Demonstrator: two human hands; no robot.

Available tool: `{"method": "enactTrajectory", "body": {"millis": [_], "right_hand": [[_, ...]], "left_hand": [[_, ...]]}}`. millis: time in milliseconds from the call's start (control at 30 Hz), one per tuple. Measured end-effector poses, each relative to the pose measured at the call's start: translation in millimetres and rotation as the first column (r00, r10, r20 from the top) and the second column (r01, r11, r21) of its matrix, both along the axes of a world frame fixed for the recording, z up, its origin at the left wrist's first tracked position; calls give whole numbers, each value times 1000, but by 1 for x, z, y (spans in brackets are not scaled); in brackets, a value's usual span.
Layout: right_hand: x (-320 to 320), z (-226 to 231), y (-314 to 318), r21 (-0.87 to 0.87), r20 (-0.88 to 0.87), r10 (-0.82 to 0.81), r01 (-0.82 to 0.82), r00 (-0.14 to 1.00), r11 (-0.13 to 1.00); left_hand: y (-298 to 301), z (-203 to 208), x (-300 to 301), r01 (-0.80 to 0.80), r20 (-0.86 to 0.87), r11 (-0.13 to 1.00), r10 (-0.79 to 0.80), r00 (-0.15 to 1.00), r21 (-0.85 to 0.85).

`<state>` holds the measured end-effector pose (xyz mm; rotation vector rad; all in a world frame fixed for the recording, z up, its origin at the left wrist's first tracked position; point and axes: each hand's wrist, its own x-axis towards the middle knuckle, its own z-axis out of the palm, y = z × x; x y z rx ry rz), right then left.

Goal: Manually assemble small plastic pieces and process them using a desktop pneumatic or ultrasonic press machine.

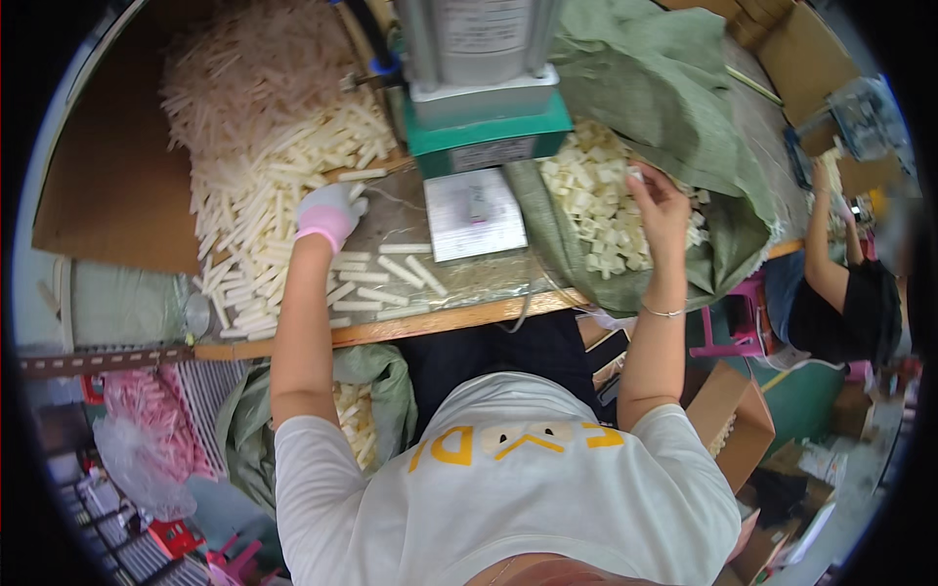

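My left hand (330, 215), in a white glove with a pink cuff, is at the right edge of a heap of cream plastic tubes (254, 225). Its fingers are curled, and whatever they hold is hidden. One loose tube (362, 175) lies just beyond the fingertips. My bare right hand (662, 203) pinches a small white piece (636, 173) between thumb and fingers. Below it, an open green woven sack (728, 259) holds many small cream pieces (611, 239). Between my hands, a flat metal plate (454, 230) lies under a press with a green block (489, 137).
Several loose tubes (391, 273) lie near the table's wooden front edge (459, 319). A brown cardboard wall (107, 186) bounds the heap at left. Another green sack (391, 386) sits below the table by my left arm. At far right another person (850, 293) works near a pink stool (733, 317).
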<state>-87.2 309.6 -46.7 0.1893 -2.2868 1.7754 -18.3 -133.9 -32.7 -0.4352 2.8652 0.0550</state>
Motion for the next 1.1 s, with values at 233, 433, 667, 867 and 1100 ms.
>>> {"method": "enactTrajectory", "body": {"millis": [233,433,667,867,1100], "right_hand": [[15,13,-8,-267,98,-8,34,995,963],[31,18,-43,-557,246,340,-155,908,816],[34,15,-139,-656,418,569,-199,708,728],[34,5,-153,-315,440,371,-246,818,917],[34,7,-155,-178,437,304,-250,846,952]], "left_hand": [[8,4,16,-60,5,998,60,998,10],[34,9,58,34,-256,383,545,798,923],[97,39,46,348,-433,259,494,754,901],[125,44,37,330,-398,223,504,766,917],[135,31,17,332,-617,700,194,762,632]]}}
